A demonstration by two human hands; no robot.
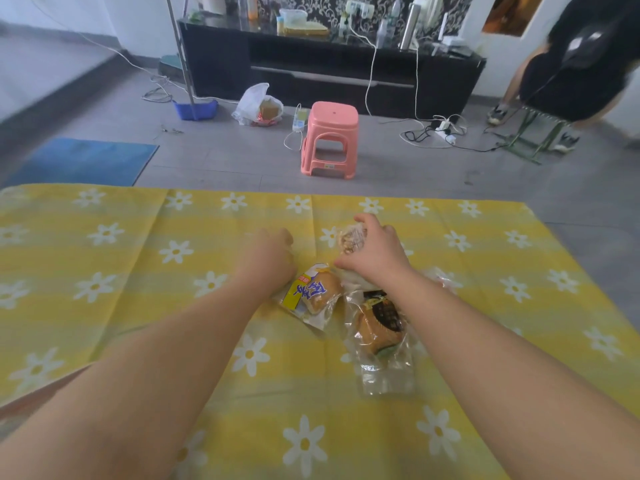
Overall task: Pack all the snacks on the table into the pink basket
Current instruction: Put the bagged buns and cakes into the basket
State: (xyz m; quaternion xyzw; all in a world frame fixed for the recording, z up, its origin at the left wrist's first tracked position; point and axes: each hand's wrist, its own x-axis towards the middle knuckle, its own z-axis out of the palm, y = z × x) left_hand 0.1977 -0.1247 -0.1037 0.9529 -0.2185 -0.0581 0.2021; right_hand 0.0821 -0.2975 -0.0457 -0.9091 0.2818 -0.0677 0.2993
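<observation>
**A:** Which step is this taken to be?

**B:** Pick-up, early on. A small clear snack packet (351, 239) is gripped by the right hand (377, 258), fingers curled round it, just above the daisy tablecloth (104, 271). Two wrapped buns are seen lying there: the yellow-and-blue pack (313, 292) just beside the left hand (268, 258), and the dark-labelled pack (379, 327) near the right wrist.

**A:** Left hand state?

**B:** Can't be told, too blurred.

**A:** Next?

**B:** The pink basket isn't shown anywhere, only a pink stool (329, 140) on the floor, so it'd need locating before anything gets dropped in. Another clear wrapper (441, 277) is half hidden behind the right wrist.
</observation>
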